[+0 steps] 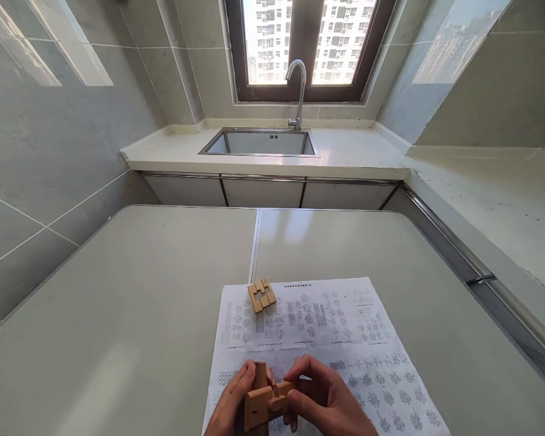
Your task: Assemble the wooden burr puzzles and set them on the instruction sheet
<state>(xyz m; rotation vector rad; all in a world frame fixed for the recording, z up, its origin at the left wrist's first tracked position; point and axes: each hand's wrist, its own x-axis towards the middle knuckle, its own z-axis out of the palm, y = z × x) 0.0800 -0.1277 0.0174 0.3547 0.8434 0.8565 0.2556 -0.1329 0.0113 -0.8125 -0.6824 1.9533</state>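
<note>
Both my hands are at the bottom edge of the head view, closed round a partly joined wooden puzzle (266, 399) made of notched blocks. My left hand (229, 404) grips an upright block from the left. My right hand (329, 396) pinches a crosswise piece from the right. They hold it just above a printed instruction sheet (318, 339) with small diagrams, lying on the white table (118, 315). A second small cluster of wooden pieces (262, 295) rests on the sheet's far left corner, well beyond my hands.
Beyond the table a kitchen counter (354, 151) runs along the wall with a steel sink (261, 143) and a curved tap (298, 91) under a window. The counter continues along the right side. Grey tiled wall stands on the left.
</note>
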